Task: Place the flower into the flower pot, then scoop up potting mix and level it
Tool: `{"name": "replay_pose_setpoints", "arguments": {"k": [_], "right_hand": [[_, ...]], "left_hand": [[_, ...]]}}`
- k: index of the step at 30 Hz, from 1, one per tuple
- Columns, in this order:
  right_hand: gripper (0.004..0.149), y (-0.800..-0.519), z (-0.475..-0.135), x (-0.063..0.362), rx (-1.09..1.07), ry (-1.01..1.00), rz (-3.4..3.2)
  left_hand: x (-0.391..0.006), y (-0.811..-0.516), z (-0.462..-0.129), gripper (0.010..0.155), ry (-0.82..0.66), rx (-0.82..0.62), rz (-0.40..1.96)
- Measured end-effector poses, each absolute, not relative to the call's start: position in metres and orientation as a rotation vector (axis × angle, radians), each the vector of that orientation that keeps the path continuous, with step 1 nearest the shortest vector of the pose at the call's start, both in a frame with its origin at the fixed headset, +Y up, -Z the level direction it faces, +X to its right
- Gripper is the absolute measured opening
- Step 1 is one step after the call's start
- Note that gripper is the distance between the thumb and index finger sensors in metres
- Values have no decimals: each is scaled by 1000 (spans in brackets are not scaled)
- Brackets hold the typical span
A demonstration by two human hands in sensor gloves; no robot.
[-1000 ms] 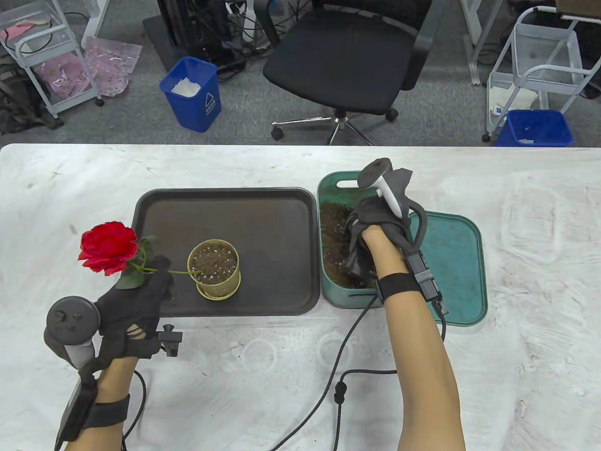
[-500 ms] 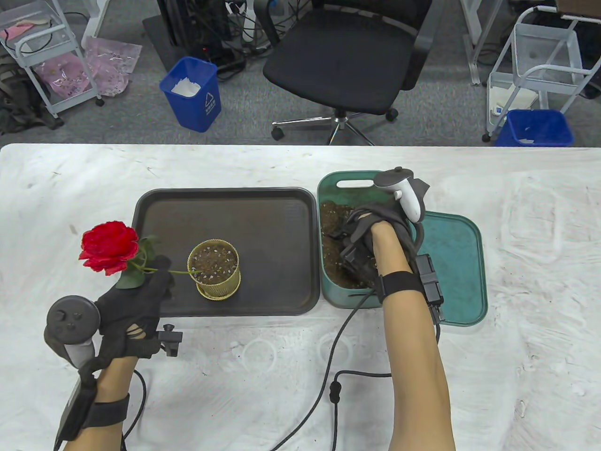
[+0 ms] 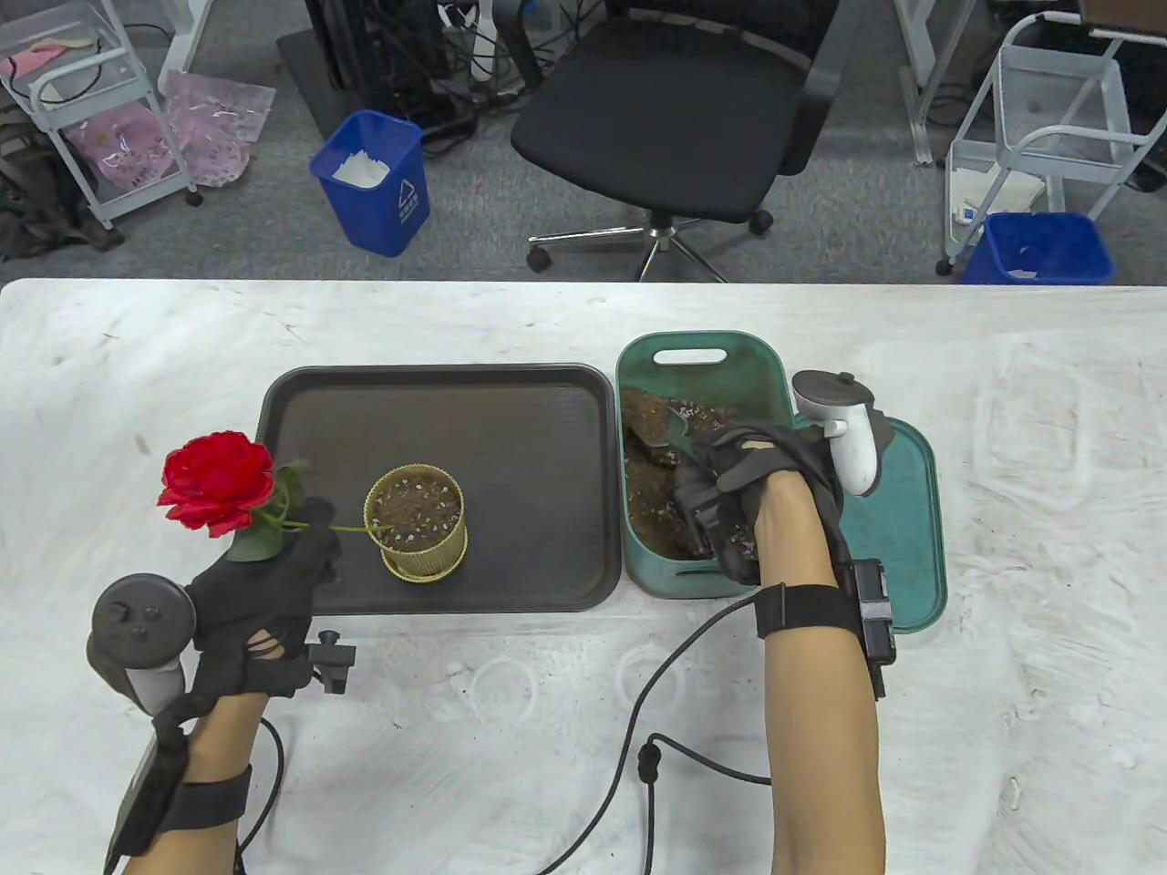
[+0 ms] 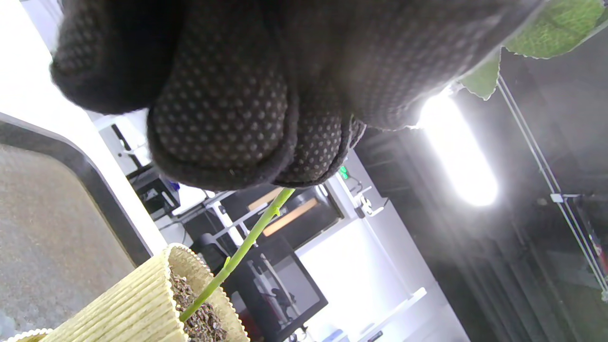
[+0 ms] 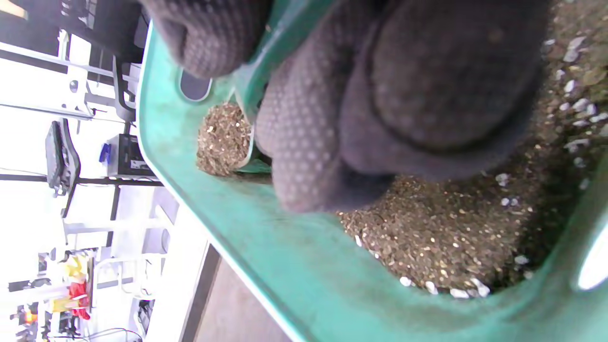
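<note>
While stem-end in pot (image 3: 416, 523), flower (image 3: 219, 480) pinched left hand (image 3: 260, 597); scoop (image 3: 673, 427) gripped right hand (image 3: 748, 483).

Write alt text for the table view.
The right hand lifts a green scoop of potting mix inside a green bin, while the left hand holds a red flower with its stem in the yellow pot.

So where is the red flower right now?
In the table view the red flower is on the left, held by the left hand beside the dark tray; its stem reaches into the yellow pot.
</note>
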State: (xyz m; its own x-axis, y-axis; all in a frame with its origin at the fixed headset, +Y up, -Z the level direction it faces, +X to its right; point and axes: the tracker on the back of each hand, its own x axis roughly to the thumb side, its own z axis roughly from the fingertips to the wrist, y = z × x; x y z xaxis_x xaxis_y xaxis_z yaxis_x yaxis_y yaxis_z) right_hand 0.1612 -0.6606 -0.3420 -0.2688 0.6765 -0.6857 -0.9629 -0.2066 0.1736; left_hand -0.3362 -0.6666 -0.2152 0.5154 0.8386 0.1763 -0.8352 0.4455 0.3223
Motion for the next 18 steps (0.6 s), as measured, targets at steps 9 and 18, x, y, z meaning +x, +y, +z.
{"name": "replay_pose_setpoints", "arguments": {"k": [9, 18], "right_hand": [[53, -639, -310, 171, -554, 579, 1715], [53, -613, -283, 140, -362, 583, 1691]], "left_hand": [[-340, -669, -217, 43, 26, 389, 1055], [-339, -669, -217, 43, 18, 384, 1059]]}}
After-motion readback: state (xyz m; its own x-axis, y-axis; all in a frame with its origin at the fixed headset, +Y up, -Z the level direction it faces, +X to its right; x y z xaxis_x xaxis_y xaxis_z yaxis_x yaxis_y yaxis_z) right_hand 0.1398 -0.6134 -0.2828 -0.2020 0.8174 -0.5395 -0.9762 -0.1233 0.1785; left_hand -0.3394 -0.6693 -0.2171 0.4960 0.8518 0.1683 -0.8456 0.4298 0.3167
